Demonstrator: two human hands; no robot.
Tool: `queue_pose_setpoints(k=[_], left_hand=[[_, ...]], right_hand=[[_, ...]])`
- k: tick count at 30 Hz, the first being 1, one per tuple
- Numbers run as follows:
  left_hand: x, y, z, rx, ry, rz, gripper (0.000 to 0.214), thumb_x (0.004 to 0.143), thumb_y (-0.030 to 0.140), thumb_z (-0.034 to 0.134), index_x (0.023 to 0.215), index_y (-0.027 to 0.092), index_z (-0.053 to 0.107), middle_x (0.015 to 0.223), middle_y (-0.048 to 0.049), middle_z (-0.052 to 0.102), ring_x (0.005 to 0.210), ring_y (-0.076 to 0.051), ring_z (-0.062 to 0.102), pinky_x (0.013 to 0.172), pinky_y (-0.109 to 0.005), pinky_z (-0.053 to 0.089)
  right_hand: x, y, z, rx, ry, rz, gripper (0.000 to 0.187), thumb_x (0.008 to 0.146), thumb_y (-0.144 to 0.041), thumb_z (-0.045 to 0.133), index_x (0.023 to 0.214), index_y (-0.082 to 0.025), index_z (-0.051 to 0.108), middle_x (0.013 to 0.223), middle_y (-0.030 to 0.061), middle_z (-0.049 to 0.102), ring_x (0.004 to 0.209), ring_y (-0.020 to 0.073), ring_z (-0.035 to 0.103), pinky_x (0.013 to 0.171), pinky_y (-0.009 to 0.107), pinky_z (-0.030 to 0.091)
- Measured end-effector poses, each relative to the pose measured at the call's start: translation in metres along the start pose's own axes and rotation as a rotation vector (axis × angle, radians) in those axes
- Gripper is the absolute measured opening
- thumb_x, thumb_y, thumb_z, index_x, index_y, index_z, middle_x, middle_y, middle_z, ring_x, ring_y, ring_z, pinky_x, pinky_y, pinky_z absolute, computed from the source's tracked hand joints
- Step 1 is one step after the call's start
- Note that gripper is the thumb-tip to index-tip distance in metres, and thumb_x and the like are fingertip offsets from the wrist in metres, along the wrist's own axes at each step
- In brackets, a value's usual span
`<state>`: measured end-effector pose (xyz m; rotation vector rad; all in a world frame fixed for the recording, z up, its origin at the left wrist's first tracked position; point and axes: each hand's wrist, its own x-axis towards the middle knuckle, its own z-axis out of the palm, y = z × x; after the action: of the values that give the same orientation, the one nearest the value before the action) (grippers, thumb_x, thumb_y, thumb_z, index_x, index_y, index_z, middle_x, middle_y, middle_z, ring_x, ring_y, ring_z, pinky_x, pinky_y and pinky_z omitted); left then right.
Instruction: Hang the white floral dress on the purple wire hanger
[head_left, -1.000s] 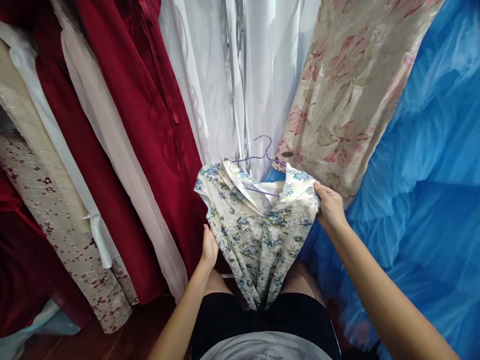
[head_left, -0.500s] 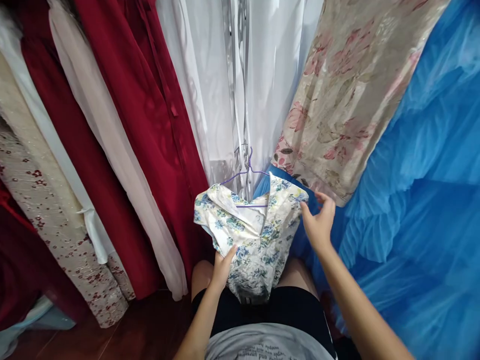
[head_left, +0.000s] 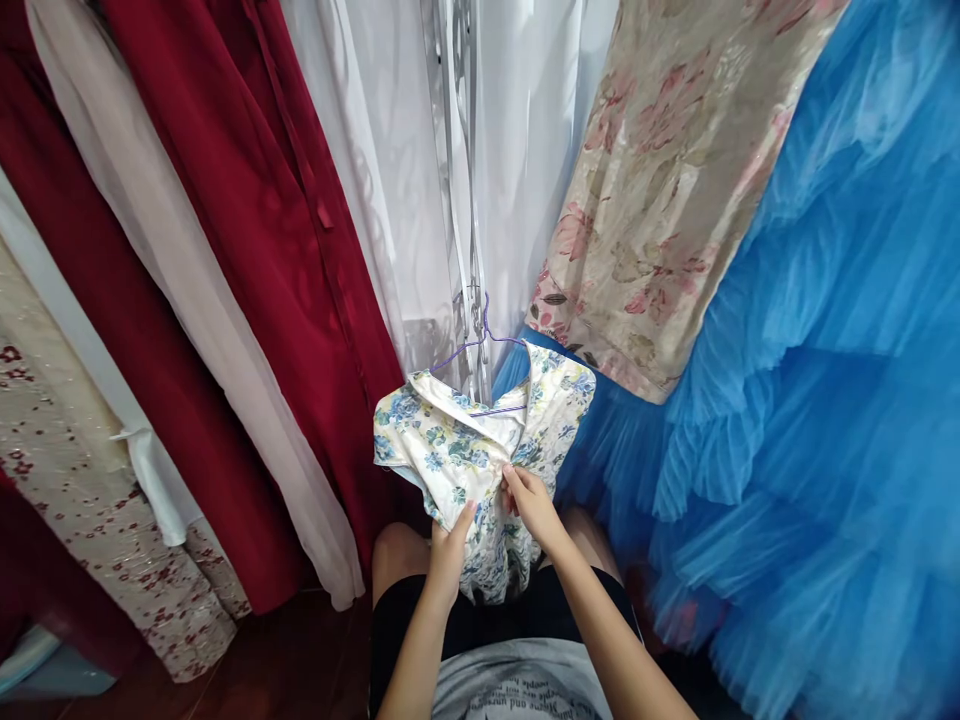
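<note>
A white dress with blue and green flowers (head_left: 442,435) hangs on a thin purple hanger (head_left: 486,338) in front of my lap. My left hand (head_left: 451,545) grips the garment's left side, thumb on top and the other fingers hidden behind the cloth. At the bottom of the V-shaped neckline, my right hand (head_left: 531,500) pinches the fabric between thumb and fingers. Both shoulders of the garment sit over the hanger, and its lower part bunches up between my thighs.
Dark red gowns (head_left: 247,220) and a pale pink one (head_left: 187,270) hang to the left. White cloth (head_left: 525,150) hangs straight ahead. On the right are a beige floral gown (head_left: 652,220) and a ruffled blue tulle skirt (head_left: 825,430). Brown tiles (head_left: 292,670) show at lower left.
My right hand has left the right shoulder of the dress and moved left and down to pinch the neckline. My left hand keeps its hold. The view has shifted slightly to the right.
</note>
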<state>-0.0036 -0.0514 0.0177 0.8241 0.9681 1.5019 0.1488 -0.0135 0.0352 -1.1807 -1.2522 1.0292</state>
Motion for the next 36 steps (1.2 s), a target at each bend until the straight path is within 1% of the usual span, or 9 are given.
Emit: queue_pose_setpoints(k=[5,9,13,20,25,28,31,34,36], left_hand=[[-0.002,-0.005,0.002,0.014,-0.048,-0.013,0.062,0.080,0.035,0.080,0.137,0.024,0.058,0.144,-0.0085,0.058,0.138,-0.028,0.049,0.120,-0.043,0.034],[-0.001,-0.005,-0.001,0.014,-0.083,-0.023,0.064,0.081,0.036,0.078,0.140,0.026,0.056,0.148,-0.0076,0.054,0.139,-0.028,0.047,0.120,-0.043,0.034],[0.001,-0.002,-0.006,0.012,-0.066,-0.022,0.068,0.080,0.035,0.080,0.142,0.025,0.054,0.147,-0.0082,0.055,0.140,-0.028,0.046,0.120,-0.043,0.034],[-0.004,-0.004,-0.004,0.014,-0.094,-0.011,0.066,0.080,0.035,0.079,0.141,0.026,0.055,0.148,-0.0068,0.053,0.141,-0.027,0.045,0.121,-0.042,0.033],[-0.008,-0.005,0.000,0.031,-0.091,0.000,0.062,0.081,0.035,0.078,0.138,0.024,0.058,0.146,-0.0079,0.056,0.140,-0.026,0.046,0.120,-0.041,0.033],[-0.007,-0.003,-0.001,0.058,-0.015,0.024,0.059,0.080,0.035,0.077,0.133,0.019,0.060,0.135,-0.0116,0.064,0.134,-0.029,0.053,0.115,-0.043,0.039],[-0.004,0.001,-0.004,0.163,0.170,0.151,0.060,0.081,0.035,0.074,0.134,0.016,0.055,0.131,-0.0156,0.063,0.126,-0.032,0.058,0.110,-0.046,0.043],[-0.004,0.008,-0.006,0.397,0.364,0.479,0.069,0.082,0.033,0.072,0.142,0.020,0.041,0.145,-0.0163,0.047,0.134,-0.031,0.048,0.114,-0.045,0.037],[-0.010,0.010,-0.002,0.558,0.345,0.652,0.065,0.082,0.030,0.071,0.139,0.021,0.042,0.146,-0.0152,0.042,0.137,-0.030,0.042,0.117,-0.045,0.031]], right_hand=[[0.005,-0.002,-0.007,-0.065,0.148,0.032,0.044,0.090,-0.062,0.052,0.068,-0.025,0.043,0.045,-0.0046,0.051,0.042,0.0155,0.048,0.050,0.028,0.040],[0.012,0.000,0.000,-0.062,0.099,0.055,0.036,0.092,-0.057,0.047,0.076,-0.025,0.043,0.044,-0.0070,0.049,0.038,0.0153,0.045,0.044,0.027,0.037],[0.013,0.000,0.006,-0.042,0.038,0.019,0.038,0.093,-0.055,0.046,0.070,-0.026,0.040,0.041,-0.0080,0.042,0.036,0.0143,0.042,0.042,0.026,0.034],[0.000,0.001,0.001,-0.112,0.120,-0.034,0.034,0.094,-0.057,0.047,0.082,-0.025,0.046,0.051,-0.0061,0.051,0.044,0.0158,0.049,0.047,0.026,0.039],[-0.003,-0.009,-0.003,-0.017,-0.030,-0.040,0.034,0.095,-0.052,0.045,0.075,-0.025,0.045,0.046,-0.0075,0.046,0.038,0.0133,0.044,0.043,0.025,0.035],[-0.008,-0.017,-0.012,0.071,-0.086,0.016,0.034,0.091,-0.050,0.050,0.070,-0.023,0.048,0.044,-0.0075,0.044,0.035,0.0113,0.041,0.040,0.024,0.029],[-0.019,-0.021,-0.026,0.117,-0.127,0.058,0.035,0.087,-0.046,0.056,0.063,-0.021,0.051,0.045,-0.0069,0.043,0.036,0.0097,0.039,0.041,0.024,0.027],[-0.035,-0.023,-0.038,0.105,-0.229,0.108,0.036,0.087,-0.045,0.057,0.062,-0.020,0.055,0.043,-0.0064,0.044,0.036,0.0090,0.037,0.041,0.023,0.026],[-0.045,-0.026,-0.041,0.085,-0.303,0.142,0.036,0.087,-0.045,0.057,0.063,-0.018,0.059,0.042,-0.0059,0.045,0.036,0.0089,0.036,0.042,0.022,0.025]])
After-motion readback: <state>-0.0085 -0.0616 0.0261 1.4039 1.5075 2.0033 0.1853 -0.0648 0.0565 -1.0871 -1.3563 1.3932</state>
